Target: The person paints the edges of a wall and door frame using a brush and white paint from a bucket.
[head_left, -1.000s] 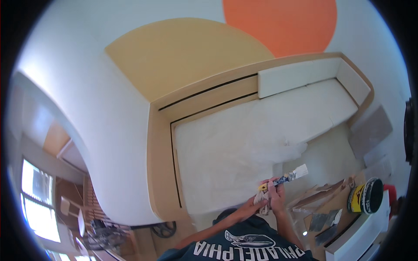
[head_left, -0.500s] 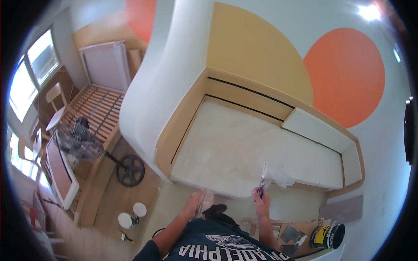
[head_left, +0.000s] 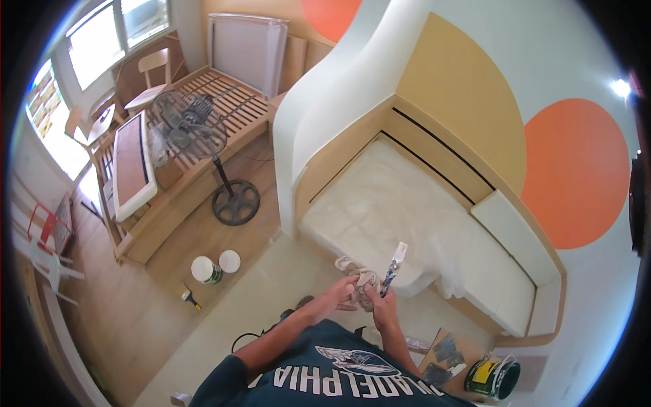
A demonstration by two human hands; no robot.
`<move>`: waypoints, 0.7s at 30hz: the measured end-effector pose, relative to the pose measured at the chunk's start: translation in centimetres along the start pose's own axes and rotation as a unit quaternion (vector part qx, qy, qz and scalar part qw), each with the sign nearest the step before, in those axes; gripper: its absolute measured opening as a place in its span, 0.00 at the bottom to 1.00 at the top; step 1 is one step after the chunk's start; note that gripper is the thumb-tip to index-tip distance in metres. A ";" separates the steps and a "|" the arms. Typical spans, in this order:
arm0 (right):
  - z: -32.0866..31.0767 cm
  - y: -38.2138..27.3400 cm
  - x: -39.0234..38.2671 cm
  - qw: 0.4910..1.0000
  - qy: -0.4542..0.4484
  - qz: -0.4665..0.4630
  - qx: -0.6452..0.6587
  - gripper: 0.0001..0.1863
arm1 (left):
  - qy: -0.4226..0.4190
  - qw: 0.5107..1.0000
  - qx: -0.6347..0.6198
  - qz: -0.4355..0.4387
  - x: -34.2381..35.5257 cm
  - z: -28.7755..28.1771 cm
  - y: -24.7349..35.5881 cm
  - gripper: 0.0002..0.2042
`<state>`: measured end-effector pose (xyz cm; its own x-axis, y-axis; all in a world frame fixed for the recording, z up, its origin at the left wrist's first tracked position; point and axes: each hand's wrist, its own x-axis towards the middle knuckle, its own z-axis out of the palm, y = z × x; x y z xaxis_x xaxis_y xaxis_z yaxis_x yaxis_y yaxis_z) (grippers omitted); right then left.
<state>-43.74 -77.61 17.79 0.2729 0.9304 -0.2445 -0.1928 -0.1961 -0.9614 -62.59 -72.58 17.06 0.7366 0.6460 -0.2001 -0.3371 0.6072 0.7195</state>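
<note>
My two hands meet in front of my torso. My left hand [head_left: 335, 298] is at a bunched beige rag [head_left: 367, 279], its fingers partly spread against the cloth. My right hand [head_left: 385, 308] grips the dark handle of a paint-spattered putty knife [head_left: 394, 266], its flat whitish end pointing up and away. The right thumb also presses on the rag. Beyond the hands lies a plastic-wrapped mattress [head_left: 380, 197] in a wooden bed frame [head_left: 346, 159].
An open paint bucket [head_left: 494, 377] stands at the lower right beside stained cardboard [head_left: 444, 353]. Left on the floor are a white-lidded tub [head_left: 205, 270], a round lid [head_left: 230, 261] and a brush [head_left: 192, 298]. A pedestal fan [head_left: 224, 178] stands by a slatted bed [head_left: 224, 95].
My hands have come together, bringing the rag and the putty knife side by side. The view has turned left, showing more of the room there.
</note>
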 end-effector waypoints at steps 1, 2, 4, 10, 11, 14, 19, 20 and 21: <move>-0.4 0.4 -0.2 1.000 0.006 -0.007 0.017 0.16 | 0.020 1.000 0.022 -0.010 -0.7 0.3 -0.2 0.29; -0.7 1.0 -0.5 0.999 0.003 -0.022 0.035 0.15 | 0.037 0.998 0.041 -0.013 -1.5 0.3 -0.6 0.29; -2.0 2.1 -1.1 0.999 0.052 -0.010 -0.001 0.15 | 0.089 0.995 0.051 -0.020 -3.3 0.9 -2.3 0.27; -2.4 4.4 -5.6 0.993 0.067 0.026 0.094 0.18 | 0.175 0.982 0.037 -0.054 -10.4 2.3 -6.3 0.30; -1.7 4.5 -6.2 0.992 0.054 0.034 0.110 0.18 | 0.188 0.980 0.039 -0.056 -11.3 2.6 -6.5 0.31; 1.0 4.8 -8.4 0.992 0.009 0.066 0.104 0.20 | 0.211 0.977 0.008 -0.039 -12.8 3.1 -6.2 0.34; 6.3 6.5 -11.1 0.991 -0.102 0.068 0.046 0.26 | 0.200 0.973 -0.117 -0.018 -13.7 0.4 -4.9 0.35; 7.2 6.6 -11.1 0.991 -0.118 0.063 0.020 0.26 | 0.208 0.971 -0.115 -0.008 -14.2 -0.6 -4.8 0.33; 8.1 6.6 -11.0 0.988 -0.144 0.056 0.003 0.25 | 0.208 0.972 -0.111 0.017 -14.9 -1.8 -4.6 0.31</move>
<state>-55.66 -86.61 15.19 -0.0298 0.9527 -0.3025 -0.2131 -0.3017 -0.9293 -73.11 -84.18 15.51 0.4375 0.7707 -0.4633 -0.5089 0.6370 0.5790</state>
